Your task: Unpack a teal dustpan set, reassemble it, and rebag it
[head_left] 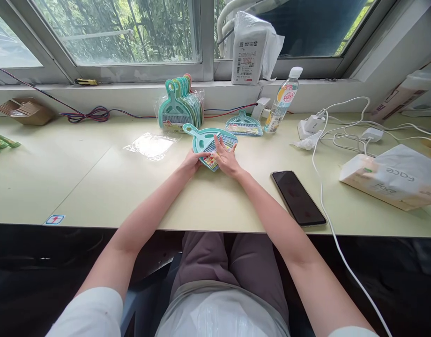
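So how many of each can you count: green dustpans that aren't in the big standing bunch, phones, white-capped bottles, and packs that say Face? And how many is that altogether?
Green dustpans: 2 (the held dustpan and the dustpan lying near the bottle)
Phones: 1 (the dark phone)
White-capped bottles: 1 (the drink bottle)
Face packs: 1 (the tissue pack)
Total: 5

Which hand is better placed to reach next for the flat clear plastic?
Probably the left hand: it is nearer the clear plastic. The right hand is farther off, and both hands are on the teal dustpan.
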The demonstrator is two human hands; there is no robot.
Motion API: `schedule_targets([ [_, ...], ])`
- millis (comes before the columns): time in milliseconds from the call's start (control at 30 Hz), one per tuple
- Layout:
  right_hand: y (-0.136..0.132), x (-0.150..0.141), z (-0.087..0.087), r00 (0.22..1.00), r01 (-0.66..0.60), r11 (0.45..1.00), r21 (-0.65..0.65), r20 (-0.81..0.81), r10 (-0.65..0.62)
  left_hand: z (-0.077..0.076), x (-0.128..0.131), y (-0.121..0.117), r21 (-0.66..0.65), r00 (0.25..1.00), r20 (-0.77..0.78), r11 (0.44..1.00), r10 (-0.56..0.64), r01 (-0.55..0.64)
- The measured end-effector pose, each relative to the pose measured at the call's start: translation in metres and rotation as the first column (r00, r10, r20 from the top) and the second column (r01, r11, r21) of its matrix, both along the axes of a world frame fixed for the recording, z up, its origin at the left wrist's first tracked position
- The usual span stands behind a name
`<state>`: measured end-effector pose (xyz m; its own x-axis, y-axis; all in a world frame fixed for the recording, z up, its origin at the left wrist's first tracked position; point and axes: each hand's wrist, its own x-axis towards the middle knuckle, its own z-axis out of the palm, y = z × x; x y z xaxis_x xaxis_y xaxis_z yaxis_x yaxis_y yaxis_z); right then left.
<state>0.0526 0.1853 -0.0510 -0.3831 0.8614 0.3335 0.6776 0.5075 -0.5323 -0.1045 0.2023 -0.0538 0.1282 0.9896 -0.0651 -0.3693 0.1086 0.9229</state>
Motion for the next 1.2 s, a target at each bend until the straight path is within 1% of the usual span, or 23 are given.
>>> schedule_targets([
  [67,0.002,0.001,0.001,0.985,0.133,0.99,0.035,-0.115,-0.129,0.0,0.0,0.0,0.008,0.999,0.008,0.999,0.031,-0.031],
  [100,0.003,0.003,0.002,0.954,0.232,0.972,0.033,-0.204,-0.221,0.001,0.0,0.0,0.008,0.999,0.011,0.999,0.05,-0.05],
  [133,0.005,0.005,0.002,0.899,0.332,0.943,0.001,-0.302,-0.316,0.002,0.0,0.0,0.008,0.997,0.013,0.998,0.07,-0.07],
  [167,0.006,0.009,0.002,0.826,0.411,0.909,-0.068,-0.395,-0.403,0.004,-0.001,0.0,0.007,0.996,0.014,0.996,0.085,-0.085],
  [200,0.008,0.012,0.002,0.747,0.448,0.878,-0.168,-0.469,-0.471,0.005,-0.002,0.0,0.006,0.995,0.014,0.996,0.094,-0.094],
  [233,0.01,0.016,0.003,0.682,0.436,0.855,-0.281,-0.518,-0.517,0.005,-0.003,0.0,0.003,0.995,0.013,0.995,0.097,-0.097],
  [267,0.011,0.02,0.003,0.638,0.387,0.839,-0.383,-0.546,-0.543,0.006,-0.003,0.0,0.002,0.995,0.011,0.995,0.095,-0.095],
  [333,0.012,0.025,0.004,0.601,0.262,0.821,-0.507,-0.58,-0.55,0.007,-0.004,-0.001,0.006,0.997,0.003,0.997,0.08,-0.08],
  [433,0.011,0.028,0.007,0.601,0.149,0.814,-0.561,-0.603,-0.525,0.007,-0.002,-0.003,0.024,0.998,-0.014,0.998,0.058,-0.057],
  [500,0.008,0.028,0.01,0.614,0.138,0.797,-0.588,-0.581,-0.535,0.007,-0.001,-0.004,0.039,0.998,-0.026,0.997,0.063,-0.062],
  [533,0.005,0.026,0.012,0.632,0.16,0.793,-0.587,-0.556,-0.54,0.007,0.0,-0.004,0.046,0.997,-0.032,0.997,0.071,-0.069],
  [600,-0.002,0.022,0.02,0.701,0.265,0.81,-0.524,-0.472,-0.535,0.007,0.0,-0.004,0.058,0.995,-0.049,0.995,0.09,-0.087],
  [667,-0.01,0.015,0.03,0.784,0.381,0.851,-0.363,-0.36,-0.505,0.006,0.0,-0.004,0.063,0.992,-0.074,0.994,0.098,-0.094],
  [733,-0.017,0.007,0.039,0.844,0.414,0.892,-0.184,-0.288,-0.452,0.005,-0.001,-0.003,0.071,0.992,-0.092,0.994,0.084,-0.077],
  [767,-0.019,0.004,0.042,0.86,0.402,0.906,-0.133,-0.283,-0.424,0.005,-0.001,-0.003,0.077,0.993,-0.093,0.995,0.067,-0.06],
  [800,-0.02,0.002,0.043,0.866,0.385,0.914,-0.124,-0.294,-0.405,0.005,-0.002,-0.003,0.085,0.995,-0.088,0.996,0.047,-0.039],
  [867,-0.016,0.003,0.039,0.848,0.375,0.905,-0.2,-0.322,-0.422,0.006,-0.002,-0.004,0.103,0.998,-0.068,0.995,0.011,-0.004],
  [967,-0.005,0.012,0.024,0.748,0.45,0.825,-0.342,-0.36,-0.558,0.007,0.0,-0.005,0.123,0.999,-0.047,0.992,0.008,-0.003],
  [1000,-0.001,0.015,0.019,0.7,0.456,0.798,-0.394,-0.396,-0.595,0.007,0.001,-0.006,0.124,0.999,-0.045,0.992,0.018,-0.012],
  [1033,0.001,0.017,0.015,0.646,0.429,0.777,-0.46,-0.445,-0.62,0.008,0.002,-0.007,0.121,0.999,-0.045,0.992,0.028,-0.022],
  [1067,0.003,0.016,0.012,0.586,0.375,0.761,-0.53,-0.501,-0.637,0.008,0.002,-0.008,0.115,0.998,-0.044,0.993,0.038,-0.033],
  [1133,0.003,0.011,0.009,0.457,0.208,0.746,-0.633,-0.611,-0.646,0.01,0.002,-0.009,0.114,0.998,-0.032,0.992,0.059,-0.054],
  [1200,0.001,0.0,0.009,0.348,0.036,0.764,-0.644,-0.709,-0.614,0.012,0.0,-0.009,0.139,0.996,-0.008,0.987,0.085,-0.083],
])
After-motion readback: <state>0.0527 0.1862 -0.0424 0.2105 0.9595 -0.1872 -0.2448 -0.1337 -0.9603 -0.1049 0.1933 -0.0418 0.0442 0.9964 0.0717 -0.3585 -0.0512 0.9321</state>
